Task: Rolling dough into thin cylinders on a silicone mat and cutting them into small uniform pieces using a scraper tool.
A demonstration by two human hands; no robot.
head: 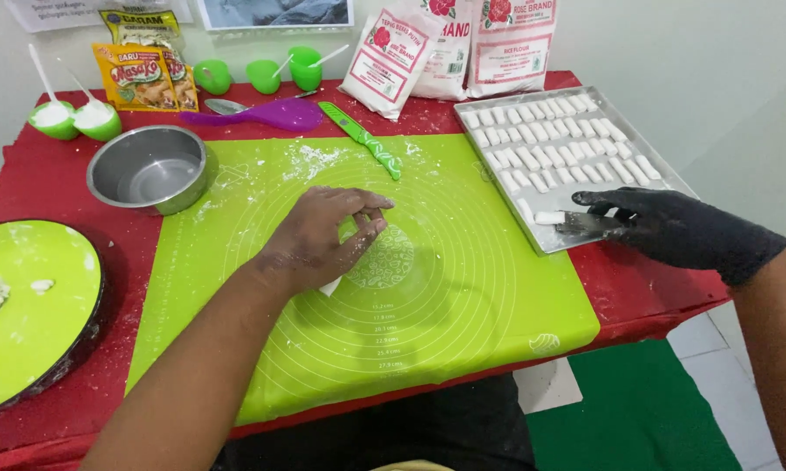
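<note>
My bare left hand rests on the green silicone mat, fingers curled and thumb against the fingertips. A white dough piece pokes out under the palm. My right hand, in a black glove, holds a flat metal scraper at the near corner of the metal tray. One small dough stick lies at the scraper's tip. Rows of several white dough sticks fill the tray.
A steel bowl, a green-handled knife and a purple spoon lie at the mat's far side. Green cups, seasoning packets and flour bags stand at the back. A round green board with dough sits left.
</note>
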